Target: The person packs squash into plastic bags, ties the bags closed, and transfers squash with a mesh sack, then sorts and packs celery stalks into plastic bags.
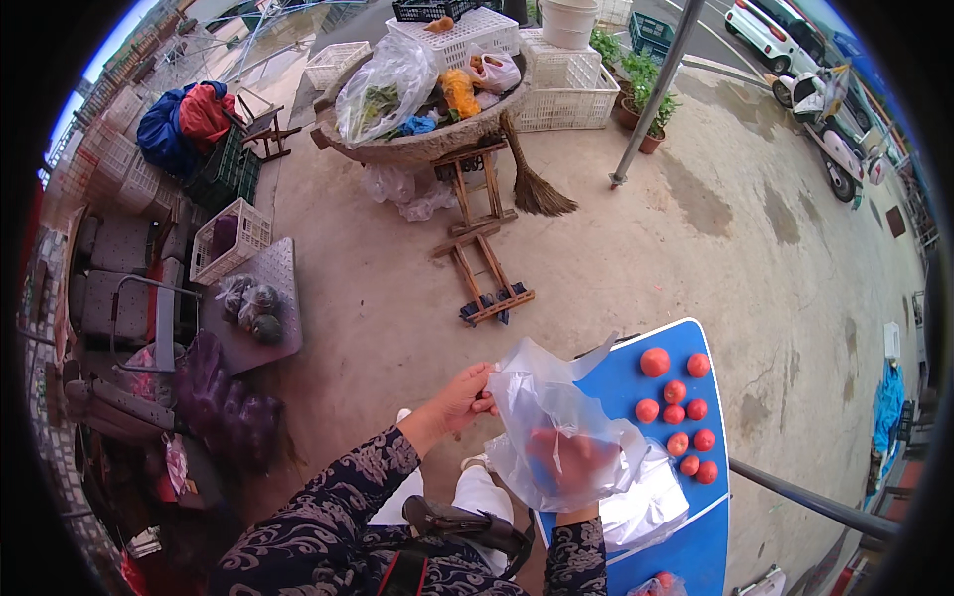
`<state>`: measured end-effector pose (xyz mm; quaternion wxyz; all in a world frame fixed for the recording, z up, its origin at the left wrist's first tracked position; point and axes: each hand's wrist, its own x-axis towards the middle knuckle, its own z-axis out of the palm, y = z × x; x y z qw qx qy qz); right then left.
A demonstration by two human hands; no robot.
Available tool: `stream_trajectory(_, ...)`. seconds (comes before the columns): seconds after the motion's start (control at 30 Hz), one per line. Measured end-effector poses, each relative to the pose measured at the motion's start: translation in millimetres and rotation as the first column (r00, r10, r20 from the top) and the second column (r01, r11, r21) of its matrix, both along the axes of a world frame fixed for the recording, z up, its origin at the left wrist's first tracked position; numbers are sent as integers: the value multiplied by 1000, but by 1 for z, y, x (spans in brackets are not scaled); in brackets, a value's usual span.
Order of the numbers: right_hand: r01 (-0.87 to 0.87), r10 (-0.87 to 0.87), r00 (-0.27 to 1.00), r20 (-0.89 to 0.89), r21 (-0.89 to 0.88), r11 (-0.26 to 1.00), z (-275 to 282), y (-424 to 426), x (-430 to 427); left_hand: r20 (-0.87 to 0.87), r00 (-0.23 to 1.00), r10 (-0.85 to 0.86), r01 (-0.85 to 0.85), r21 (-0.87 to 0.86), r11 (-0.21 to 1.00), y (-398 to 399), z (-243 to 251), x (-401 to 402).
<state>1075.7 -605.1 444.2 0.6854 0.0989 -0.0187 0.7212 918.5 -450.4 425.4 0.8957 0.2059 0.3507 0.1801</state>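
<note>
My left hand [463,397] pinches the edge of a translucent plastic bag [536,387] between thumb and fingers. Through the thin film my right hand [570,458] shows as a blurred reddish shape inside the bag; whether its fingers hold anything is hidden. Beneath that hand lies a stack of white plastic bags [647,498] on a blue table [633,365] with a white rim. Several red tomatoes [674,391] are spread singly over the table's far right part. Closer to me, a clear bag with tomatoes [659,585] sits at the bottom of the view.
A metal pole [812,493] runs out from the table's right side. Ahead stand wooden folding frames [484,261], a straw broom [538,186] and a stone basin [417,149] with bagged produce. To the left are a metal-topped table [253,328] and a purple net sack [223,402].
</note>
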Motion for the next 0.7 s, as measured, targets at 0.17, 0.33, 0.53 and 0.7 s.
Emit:
stream_trajectory(0.17,-241,254,961,112,-113,964,22,54,-57,-333,942,31,97,362,927,34,-13,-98)
stream_trajectory(0.33,-304,534,729,430,-495,814,19,107,-120,-486,841,237,-1,438,899,51,-42,-226)
stream_trajectory(0.53,-227,676,317,666,-638,735,-45,157,-214,-517,761,392,-159,437,885,62,-47,-358)
stream_trajectory(0.7,-142,625,-78,777,-629,765,-46,205,-311,-604,599,526,-212,513,832,70,-42,-468)
